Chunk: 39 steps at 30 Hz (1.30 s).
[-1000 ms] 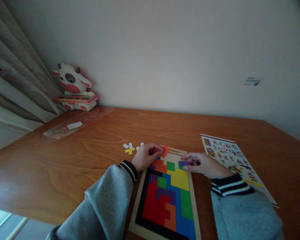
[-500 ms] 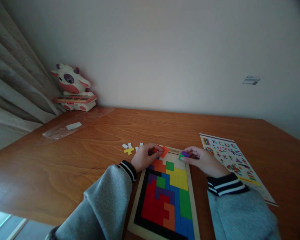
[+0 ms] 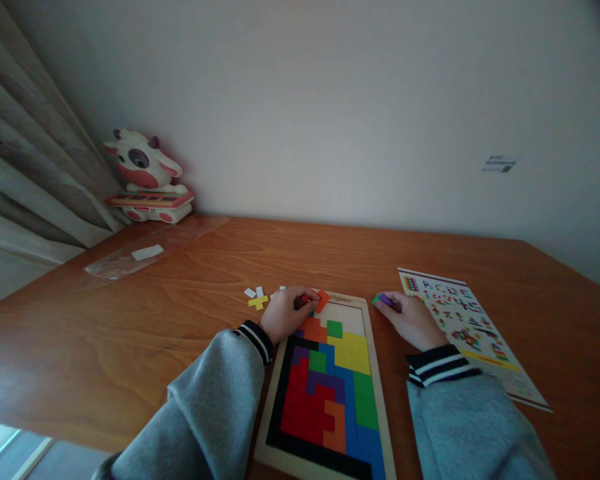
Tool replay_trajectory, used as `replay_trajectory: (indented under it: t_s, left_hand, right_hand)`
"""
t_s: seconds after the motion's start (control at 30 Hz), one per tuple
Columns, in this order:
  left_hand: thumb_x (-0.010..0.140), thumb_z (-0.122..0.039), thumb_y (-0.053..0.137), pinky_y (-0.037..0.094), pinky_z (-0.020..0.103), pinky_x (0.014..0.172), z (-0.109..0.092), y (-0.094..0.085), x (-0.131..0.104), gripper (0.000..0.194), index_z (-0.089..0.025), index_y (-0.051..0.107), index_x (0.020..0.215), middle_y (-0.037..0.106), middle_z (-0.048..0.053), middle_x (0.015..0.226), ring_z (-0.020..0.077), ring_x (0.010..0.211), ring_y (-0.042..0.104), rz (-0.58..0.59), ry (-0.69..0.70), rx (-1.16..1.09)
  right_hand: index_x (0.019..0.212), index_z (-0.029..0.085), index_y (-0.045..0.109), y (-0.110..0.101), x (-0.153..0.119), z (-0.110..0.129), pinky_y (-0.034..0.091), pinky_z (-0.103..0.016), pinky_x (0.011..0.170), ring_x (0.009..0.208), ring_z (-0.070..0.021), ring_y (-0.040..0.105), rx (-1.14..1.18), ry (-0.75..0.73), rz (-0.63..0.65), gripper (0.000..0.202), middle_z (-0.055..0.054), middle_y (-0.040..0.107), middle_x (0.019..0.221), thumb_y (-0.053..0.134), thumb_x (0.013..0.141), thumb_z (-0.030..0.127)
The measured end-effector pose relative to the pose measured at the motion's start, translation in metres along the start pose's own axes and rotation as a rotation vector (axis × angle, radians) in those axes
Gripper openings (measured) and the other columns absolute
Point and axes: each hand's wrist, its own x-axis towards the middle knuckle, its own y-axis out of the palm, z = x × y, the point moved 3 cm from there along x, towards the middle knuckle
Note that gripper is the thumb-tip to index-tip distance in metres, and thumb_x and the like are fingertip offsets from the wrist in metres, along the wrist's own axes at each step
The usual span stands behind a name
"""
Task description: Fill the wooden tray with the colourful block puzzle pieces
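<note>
A wooden puzzle tray (image 3: 263, 440) lies below my hands, with red, blue, purple, orange, green, yellow and black block pieces fitted in it. Its upper right part shows bare, pale bottom. My left hand (image 3: 289, 315) is over the tray's upper left corner, fingers pinched on an orange puzzle piece (image 3: 323, 301). Something red shows by those fingertips, partly hidden. Off the tray's upper right edge, my right hand (image 3: 414, 321) grips purple and green puzzle pieces (image 3: 385, 299) between thumb and fingers.
A yellow cross piece (image 3: 258, 303) and several small white pieces (image 3: 259, 291) lie left of the tray. On the right is a printed pattern sheet (image 3: 473, 327). A clear plastic bag (image 3: 115, 267) and a cow keyboard toy (image 3: 147, 177) sit at the back left.
My right hand has moved right, off the tray's edge, carrying the purple and green pieces. My left hand stays at the upper left corner, its orange piece shifted slightly left.
</note>
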Motion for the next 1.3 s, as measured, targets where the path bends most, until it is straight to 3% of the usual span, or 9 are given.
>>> replay_trajectory:
  t_s: [0.13, 0.27, 0.4, 0.53, 0.73, 0.87, 1.0, 1.3]
  left_hand:
    - [0.085, -0.023, 0.064, 0.05, 0.024, 0.069, 0.004, -0.003, 0.001, 0.01, -0.021, 0.073, 0.089, 0.074, 0.001, 0.089, 0.0159, 0.074, 0.066, -0.053, 0.003, 0.018]
    - [0.087, -0.023, 0.064, 0.052, 0.026, 0.078, -0.002, 0.0, -0.001, 0.009, -0.02, 0.071, 0.092, 0.074, 0.003, 0.096, 0.0168, 0.086, 0.067, -0.056, 0.116, -0.055]
    - [0.089, -0.028, 0.066, 0.052, 0.027, 0.082, -0.013, 0.002, -0.004, 0.011, -0.019, 0.071, 0.091, 0.073, 0.005, 0.096, 0.0173, 0.09, 0.067, -0.042, 0.244, -0.103]
    - [0.088, -0.028, 0.067, 0.053, 0.026, 0.081, -0.017, 0.001, -0.005, 0.011, -0.018, 0.071, 0.091, 0.073, 0.005, 0.094, 0.0165, 0.088, 0.067, -0.028, 0.297, -0.106]
    - [0.093, -0.026, 0.059, 0.053, 0.027, 0.079, -0.009, 0.003, -0.003, 0.014, -0.018, 0.07, 0.098, 0.072, 0.005, 0.097, 0.0166, 0.088, 0.066, -0.057, 0.233, -0.044]
    - [0.091, -0.022, 0.058, 0.053, 0.025, 0.076, -0.004, 0.005, -0.003, 0.015, -0.019, 0.069, 0.102, 0.071, 0.005, 0.101, 0.0155, 0.088, 0.065, -0.036, 0.216, -0.011]
    - [0.091, -0.02, 0.057, 0.053, 0.023, 0.076, -0.002, 0.006, -0.004, 0.016, -0.02, 0.069, 0.102, 0.07, 0.004, 0.102, 0.0149, 0.09, 0.064, -0.012, 0.234, -0.012]
    - [0.092, -0.021, 0.057, 0.052, 0.023, 0.074, -0.005, 0.006, -0.005, 0.016, -0.02, 0.069, 0.103, 0.071, 0.004, 0.102, 0.0148, 0.089, 0.064, -0.001, 0.228, 0.021]
  right_hand:
    - [0.09, 0.019, 0.071, -0.002, 0.0, 0.003, 0.048, -0.047, 0.083, 0.081, -0.0292, 0.065, -0.079, -0.015, -0.062, 0.025, -0.013, 0.072, 0.092, 0.065, 0.077, 0.039]
    - [0.105, 0.016, 0.068, 0.0, -0.004, 0.021, 0.047, -0.048, 0.086, 0.084, -0.0278, 0.063, -0.067, -0.062, -0.113, 0.039, -0.017, 0.068, 0.108, 0.059, 0.083, 0.048]
    - [0.102, 0.023, 0.069, 0.017, -0.015, 0.054, 0.052, -0.034, 0.073, 0.08, -0.0207, 0.065, 0.074, -0.184, 0.048, 0.036, -0.006, 0.073, 0.095, 0.053, 0.09, 0.052]
    - [0.101, 0.021, 0.068, 0.031, -0.024, 0.074, 0.052, -0.033, 0.074, 0.085, -0.0214, 0.067, 0.319, -0.227, 0.177, 0.029, -0.007, 0.074, 0.095, 0.06, 0.088, 0.046]
    - [0.117, 0.022, 0.064, 0.024, -0.015, 0.049, 0.051, -0.036, 0.079, 0.088, -0.0213, 0.067, 0.237, -0.179, 0.247, 0.036, -0.007, 0.074, 0.101, 0.055, 0.089, 0.042]
    - [0.104, 0.019, 0.068, 0.022, -0.012, 0.035, 0.05, -0.033, 0.066, 0.073, -0.0193, 0.064, 0.125, -0.143, 0.277, 0.032, -0.006, 0.073, 0.088, 0.059, 0.083, 0.043]
    - [0.092, 0.019, 0.069, 0.024, -0.014, 0.036, 0.043, -0.028, 0.054, 0.059, -0.0147, 0.054, 0.072, -0.148, 0.322, 0.028, -0.002, 0.066, 0.074, 0.064, 0.08, 0.043]
    - [0.079, 0.021, 0.072, 0.022, -0.016, 0.044, 0.04, -0.029, 0.056, 0.061, -0.0153, 0.05, -0.014, -0.232, 0.361, 0.028, -0.003, 0.058, 0.075, 0.063, 0.08, 0.046]
